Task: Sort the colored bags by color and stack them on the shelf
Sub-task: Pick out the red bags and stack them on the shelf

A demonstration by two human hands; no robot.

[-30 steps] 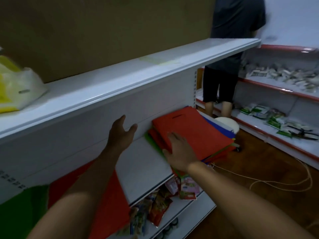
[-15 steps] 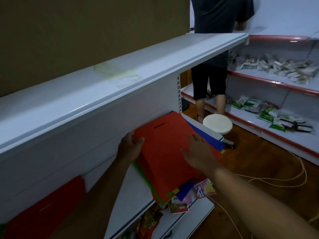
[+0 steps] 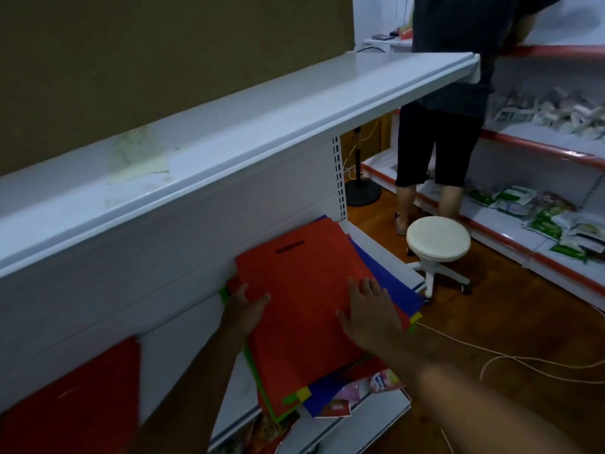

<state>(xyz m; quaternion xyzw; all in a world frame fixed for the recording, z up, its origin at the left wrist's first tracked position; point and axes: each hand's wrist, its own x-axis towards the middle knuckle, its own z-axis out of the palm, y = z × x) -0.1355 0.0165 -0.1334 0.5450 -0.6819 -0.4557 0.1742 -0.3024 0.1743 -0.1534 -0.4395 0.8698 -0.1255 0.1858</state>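
A mixed stack of flat bags lies on the middle shelf (image 3: 234, 391), overhanging its front edge. A red bag (image 3: 304, 290) with a slot handle is on top. Blue bags (image 3: 386, 276) stick out on the right, and green edges (image 3: 258, 385) and a yellow corner (image 3: 303, 393) show below. My left hand (image 3: 245, 309) holds the red bag's left edge, thumb on top. My right hand (image 3: 370, 312) lies flat on its right side, fingers spread. A separate red pile (image 3: 72, 398) sits further left on the same shelf.
The white top shelf (image 3: 262, 103) juts out above the stack. Snack packets (image 3: 330, 407) fill the bottom shelf. A white round stool (image 3: 438, 239) stands on the wooden floor, with a cord (image 3: 523, 358) nearby. Another person (image 3: 438, 142) stands at the stocked right-hand shelves (image 3: 556, 253).
My view has swung right along the shelf. My left hand has come from the shelf's back panel to the red bag's left edge. My right hand has slid onto the right side of the top bag.
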